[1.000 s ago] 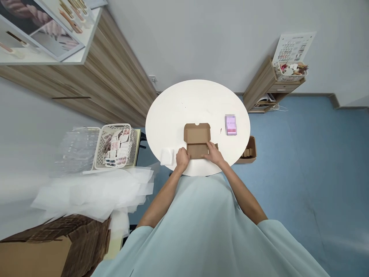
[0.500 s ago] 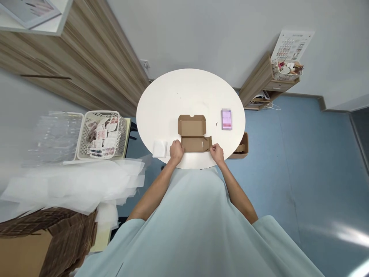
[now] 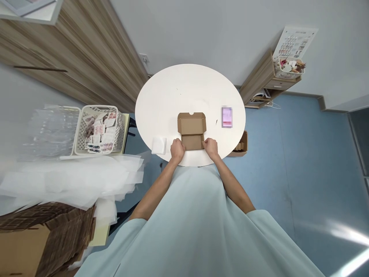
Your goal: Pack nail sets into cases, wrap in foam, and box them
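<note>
A small brown cardboard box (image 3: 192,142) lies on the white oval table (image 3: 184,84) in front of me, its lid raised and tilted back, its inside bare. My left hand (image 3: 177,150) closes on the box's left side wall. At the opposite end my right hand (image 3: 211,147) grips the right side wall with bent fingers. The fingertips of both hands are partly hidden against the cardboard. Left of my left hand lies a flat white packet (image 3: 159,146). A blurred pink and purple item (image 3: 226,117) rests farther off on the right of the table.
On the left stand a white basket (image 3: 99,130) of small packets, white sheets (image 3: 66,179) and stacked flat cardboard (image 3: 66,234). A cardboard carton (image 3: 240,146) sits low beyond the table's right edge. A wooden cabinet (image 3: 263,82) stands at the far right.
The box's right end flap, which stuck outward, is now folded up into the side. My right hand has moved left with it; my left hand stays at the left side.
</note>
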`<state>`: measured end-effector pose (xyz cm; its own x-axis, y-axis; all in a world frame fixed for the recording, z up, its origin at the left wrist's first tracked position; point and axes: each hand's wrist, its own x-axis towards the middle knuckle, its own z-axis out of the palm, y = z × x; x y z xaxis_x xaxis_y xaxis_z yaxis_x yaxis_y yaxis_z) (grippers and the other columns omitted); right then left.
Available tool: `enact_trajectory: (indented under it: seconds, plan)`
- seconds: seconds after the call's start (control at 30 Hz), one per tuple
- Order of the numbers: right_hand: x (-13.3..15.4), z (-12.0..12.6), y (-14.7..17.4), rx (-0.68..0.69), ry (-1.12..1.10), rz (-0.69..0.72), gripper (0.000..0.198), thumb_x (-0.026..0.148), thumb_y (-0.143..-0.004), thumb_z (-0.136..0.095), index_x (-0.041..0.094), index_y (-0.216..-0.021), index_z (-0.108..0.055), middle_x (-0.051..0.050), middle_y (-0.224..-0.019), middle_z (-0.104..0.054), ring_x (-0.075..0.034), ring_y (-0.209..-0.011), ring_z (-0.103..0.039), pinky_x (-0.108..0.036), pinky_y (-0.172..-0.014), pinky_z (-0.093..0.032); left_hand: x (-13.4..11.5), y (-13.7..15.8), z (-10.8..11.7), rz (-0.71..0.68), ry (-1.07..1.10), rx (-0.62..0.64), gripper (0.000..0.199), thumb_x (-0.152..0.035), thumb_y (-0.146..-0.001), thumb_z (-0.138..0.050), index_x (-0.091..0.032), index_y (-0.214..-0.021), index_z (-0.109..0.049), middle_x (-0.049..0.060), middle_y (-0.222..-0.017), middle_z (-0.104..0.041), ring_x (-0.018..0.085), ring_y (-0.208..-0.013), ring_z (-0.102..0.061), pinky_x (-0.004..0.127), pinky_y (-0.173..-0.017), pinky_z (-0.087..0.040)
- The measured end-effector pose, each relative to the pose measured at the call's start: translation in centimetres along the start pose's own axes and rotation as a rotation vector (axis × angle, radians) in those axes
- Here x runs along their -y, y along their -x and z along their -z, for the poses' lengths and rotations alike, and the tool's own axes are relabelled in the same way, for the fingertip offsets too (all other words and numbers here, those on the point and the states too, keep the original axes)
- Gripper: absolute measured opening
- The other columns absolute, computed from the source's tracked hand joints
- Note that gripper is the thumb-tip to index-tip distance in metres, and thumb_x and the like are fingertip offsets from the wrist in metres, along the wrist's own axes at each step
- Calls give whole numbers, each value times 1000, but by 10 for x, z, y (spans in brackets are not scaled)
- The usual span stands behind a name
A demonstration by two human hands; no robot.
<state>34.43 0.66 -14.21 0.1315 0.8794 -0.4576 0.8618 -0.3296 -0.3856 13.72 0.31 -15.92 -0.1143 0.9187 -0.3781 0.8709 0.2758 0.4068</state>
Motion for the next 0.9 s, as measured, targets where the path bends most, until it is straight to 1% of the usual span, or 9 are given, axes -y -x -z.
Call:
enact_trajectory:
  seconds: [0.13,0.23,0.33,0.43,0.57,0.63,0.7,0.8,0.9]
  plan:
    - [8,1,3,-8,177,-23,26,19,-105,-48,14,-111,-73,-20,-110,-76,-31,-102,-73,-37,-85,-52,1,3,-2,0,13,-3,16,-13,-97,-51,-19,-110,-59,15,-114,-66,30,-100,-68,39,-82,-50]
    - [13,0,4,3,226,-28,30,14,-104,-44,12,-116,-72,-22,-116,-74,-32,-105,-73,-39,-88,-52,1,5,-4,3,13,2,15,-14,-98,-52,-19,-111,-59,15,-115,-66,31,-101,-68,39,-83,-50]
    - [16,0,5,10,231,-33,31,15,-104,-44,12,-119,-71,-23,-118,-74,-33,-108,-72,-40,-90,-51,-1,8,-5,8,14,8,14,-16,-100,-53,-18,-112,-59,16,-117,-65,31,-102,-68,40,-85,-50]
    - [14,3,7,-3,228,-24,28,21,-106,-48,12,-118,-71,-23,-118,-73,-34,-109,-72,-40,-90,-51,5,12,-2,-20,53,-1,16,-28,-104,-56,-19,-116,-60,15,-120,-66,31,-105,-69,41,-89,-52]
    - [5,9,20,-56,165,-26,35,44,-109,-52,14,-114,-71,-21,-113,-74,-35,-107,-71,-40,-88,-50,42,12,16,22,106,-138,33,-42,-106,-56,-20,-131,-57,14,-127,-66,30,-114,-68,40,-97,-52]
    - [-1,12,30,-82,110,-32,38,48,-109,-51,16,-111,-71,-19,-111,-75,-34,-105,-71,-39,-87,-50,70,9,30,95,90,-236,39,-39,-105,-59,-19,-138,-54,16,-134,-63,30,-119,-67,40,-102,-51]
    - [-4,13,41,-89,69,-37,37,48,-109,-51,17,-109,-71,-17,-110,-76,-33,-102,-71,-38,-85,-50,95,5,42,215,54,-300,49,-39,-98,-70,-15,-137,-53,19,-136,-62,31,-128,-62,40,-109,-48]
    - [-5,13,53,-77,27,-36,34,46,-108,-53,18,-107,-72,-14,-107,-77,-31,-98,-72,-37,-81,-49,117,0,52,326,10,-231,54,-43,-87,-82,-14,-125,-57,19,-130,-65,33,-128,-62,41,-110,-47]
    - [-2,14,60,-68,-5,-36,32,45,-108,-54,19,-107,-72,-13,-107,-78,-30,-97,-72,-35,-78,-48,121,-3,54,339,6,-151,46,-45,-86,-83,-16,-113,-59,16,-120,-69,32,-119,-66,41,-104,-50]
